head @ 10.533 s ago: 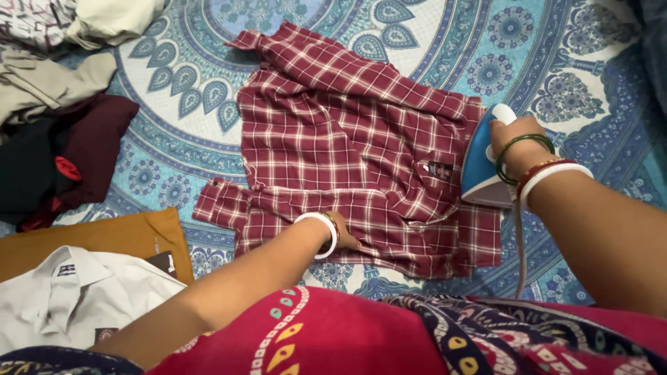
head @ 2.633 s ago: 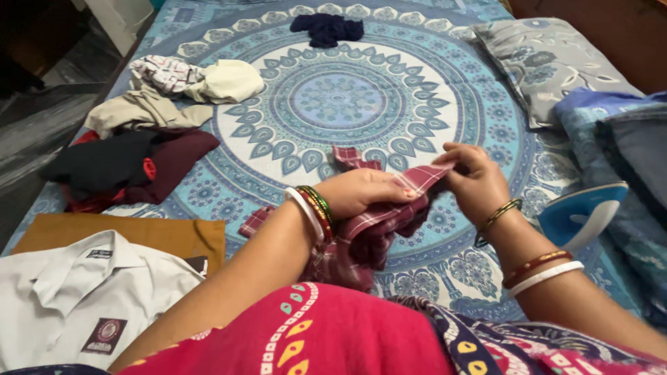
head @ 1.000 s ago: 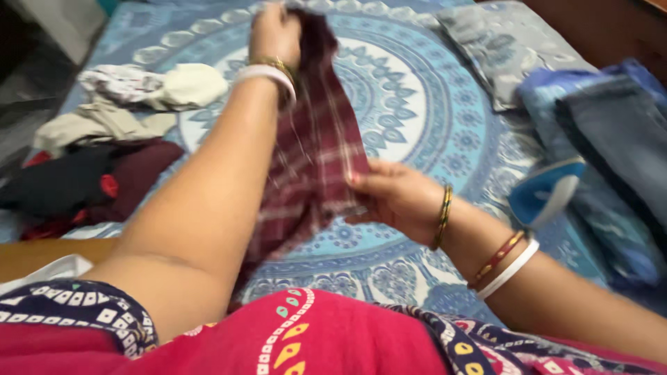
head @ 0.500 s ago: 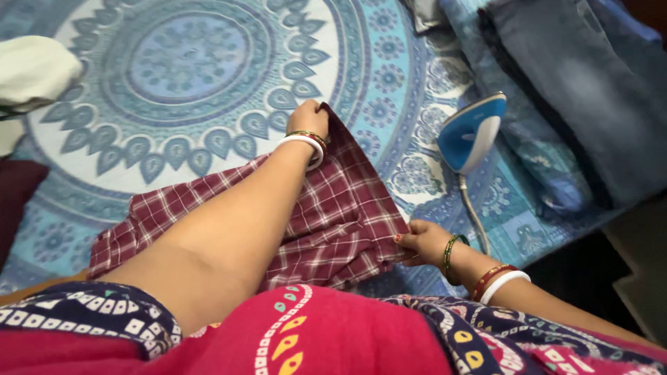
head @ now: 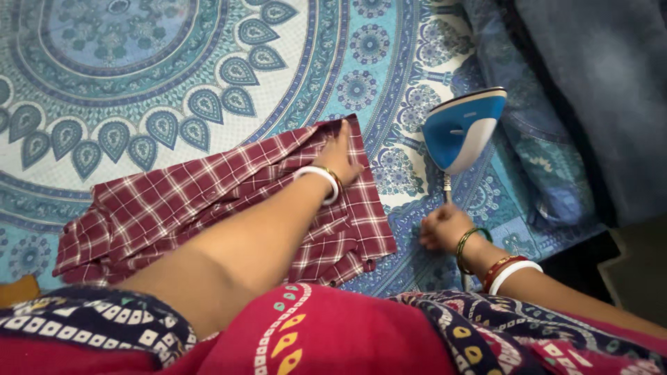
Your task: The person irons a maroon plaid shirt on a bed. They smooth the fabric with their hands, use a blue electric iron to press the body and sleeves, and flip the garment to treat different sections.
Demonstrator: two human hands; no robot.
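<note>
Lying flat under left hand point(head: 338, 154) fingers point(head: 342, 132): plaid shirt point(head: 208, 201)

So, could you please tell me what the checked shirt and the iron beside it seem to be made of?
The checked shirt under the left hand looks like thin woven cotton or a blend: matte, softly creased, with the check woven through. The iron standing on its heel looks like smooth, slightly glossy moulded plastic in blue and white; its soleplate faces away, so its metal cannot be judged.
</note>
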